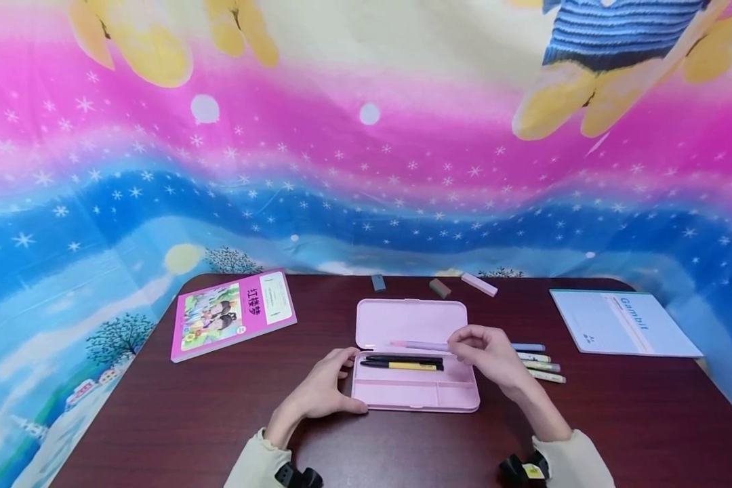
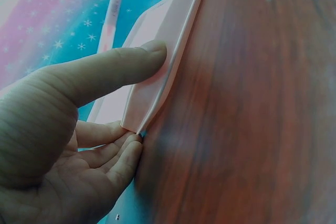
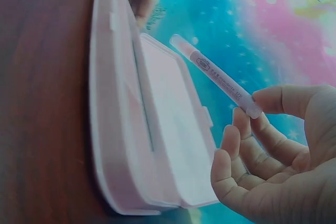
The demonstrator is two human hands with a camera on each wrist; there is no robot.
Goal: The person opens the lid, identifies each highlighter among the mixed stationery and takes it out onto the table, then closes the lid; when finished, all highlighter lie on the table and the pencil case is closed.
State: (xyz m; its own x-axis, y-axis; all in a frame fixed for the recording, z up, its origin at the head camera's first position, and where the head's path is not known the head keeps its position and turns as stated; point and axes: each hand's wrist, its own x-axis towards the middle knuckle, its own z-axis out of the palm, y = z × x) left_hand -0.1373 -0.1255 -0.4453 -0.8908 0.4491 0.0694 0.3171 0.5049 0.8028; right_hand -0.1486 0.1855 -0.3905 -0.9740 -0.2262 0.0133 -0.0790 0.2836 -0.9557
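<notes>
An open pink pencil case lies on the table, its lid folded back. My left hand grips its left end, thumb on the front wall and fingers around the corner, as the left wrist view shows. Above the case, my right hand pinches one end of a pale purple marker pen between thumb and fingertips. The marker's pinkish capped end points left. In the long back compartment lie a black pen and a black-and-yellow pen. The two front compartments show bare pink plastic.
Several capped markers lie right of the case, partly behind my right hand. A grey-blue eraser, a brown-green block and a pink-white bar lie behind it. A pink book is left, a pale blue notebook right.
</notes>
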